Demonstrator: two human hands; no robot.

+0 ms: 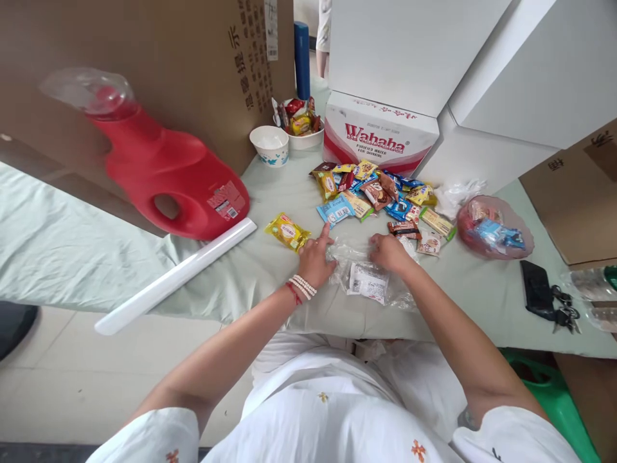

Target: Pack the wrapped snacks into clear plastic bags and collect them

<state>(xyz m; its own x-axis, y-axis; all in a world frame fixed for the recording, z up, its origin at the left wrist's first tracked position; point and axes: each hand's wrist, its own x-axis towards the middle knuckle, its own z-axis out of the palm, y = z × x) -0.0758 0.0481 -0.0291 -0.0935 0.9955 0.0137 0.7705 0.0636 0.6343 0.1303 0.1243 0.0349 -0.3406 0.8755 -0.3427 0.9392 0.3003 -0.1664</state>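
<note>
White packet (pixel 369 283) in clear bag (pixel 402 294) is laid on desk (pixel 482 289), long axis roughly left-right, just bodyward of nearer right hand (pixel 389 252); right fingers curled at bag, grip can't be told. Left hand (pixel 315 258) is spread by blue packet (pixel 336 209).

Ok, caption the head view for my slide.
Left hand and right hand at a clear bag, wrapped snacks piled before a Wahaha box.

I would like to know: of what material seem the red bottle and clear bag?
Red bottle: apparently moulded plastic, smooth with soft sheen; its rounded form suggests this. Clear bag: probably thin, shiny plastic film; it is see-through and crinkled.
</note>
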